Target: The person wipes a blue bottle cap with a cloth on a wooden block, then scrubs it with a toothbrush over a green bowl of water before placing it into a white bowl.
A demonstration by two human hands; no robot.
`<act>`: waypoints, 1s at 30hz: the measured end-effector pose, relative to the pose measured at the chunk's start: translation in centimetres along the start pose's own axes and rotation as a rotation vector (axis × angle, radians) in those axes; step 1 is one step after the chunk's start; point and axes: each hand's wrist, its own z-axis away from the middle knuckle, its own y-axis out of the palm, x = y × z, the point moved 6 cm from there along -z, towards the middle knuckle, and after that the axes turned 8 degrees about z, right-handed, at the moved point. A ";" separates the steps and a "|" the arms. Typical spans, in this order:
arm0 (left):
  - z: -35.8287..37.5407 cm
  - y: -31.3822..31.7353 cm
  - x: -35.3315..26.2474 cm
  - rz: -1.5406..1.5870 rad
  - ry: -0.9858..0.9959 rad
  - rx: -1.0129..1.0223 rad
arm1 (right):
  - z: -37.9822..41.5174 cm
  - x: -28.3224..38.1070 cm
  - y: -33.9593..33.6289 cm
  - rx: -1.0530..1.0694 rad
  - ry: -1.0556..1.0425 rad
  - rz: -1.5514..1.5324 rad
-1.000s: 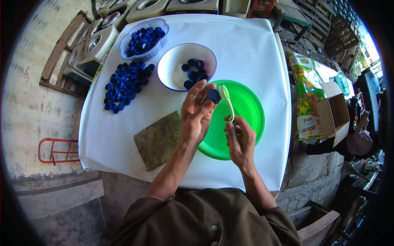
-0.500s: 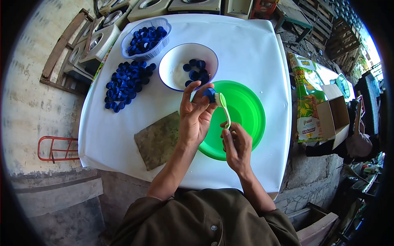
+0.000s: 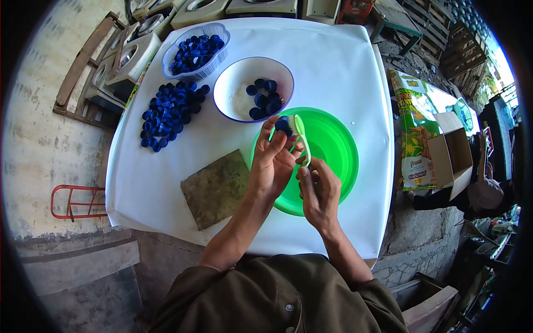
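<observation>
My left hand (image 3: 272, 161) holds a blue cap (image 3: 283, 126) between its fingers, over the left edge of the green basin (image 3: 338, 161). A green and white brush (image 3: 303, 139) is in my right hand (image 3: 320, 191), its bristles against the cap. Behind my hands stands a white bowl (image 3: 230, 89) with several blue caps inside. A heap of blue caps (image 3: 169, 111) lies on the white table (image 3: 327, 55) to the left. More caps fill a light blue basket (image 3: 214, 69) at the back left.
A dark flat slab (image 3: 216, 188) lies on the table left of my forearm. Right of the table are printed sacks (image 3: 413, 133) and an open cardboard box (image 3: 447, 152). A person (image 3: 483, 194) is at the far right. A red metal rack (image 3: 78, 202) stands at left.
My left hand has shifted slightly right and down with the cap. The brush has turned more upright, its head still at the cap.
</observation>
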 end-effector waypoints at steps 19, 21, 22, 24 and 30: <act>0.0 0.4 -1.3 -0.241 0.221 0.077 | 0.7 -0.3 -0.2 0.032 0.027 0.002; 0.0 0.1 -1.8 -0.288 0.231 0.082 | 1.1 -0.7 -0.2 0.049 0.069 -0.019; 0.1 0.0 -1.9 -0.312 0.235 0.082 | 1.2 -0.9 -0.3 0.058 0.093 -0.030; 0.2 0.0 -1.6 -0.327 0.239 0.100 | 0.8 -1.1 -0.5 0.034 0.052 -0.026; 0.1 0.0 -1.8 -0.323 0.279 0.149 | 1.2 -0.7 0.0 0.082 0.070 0.001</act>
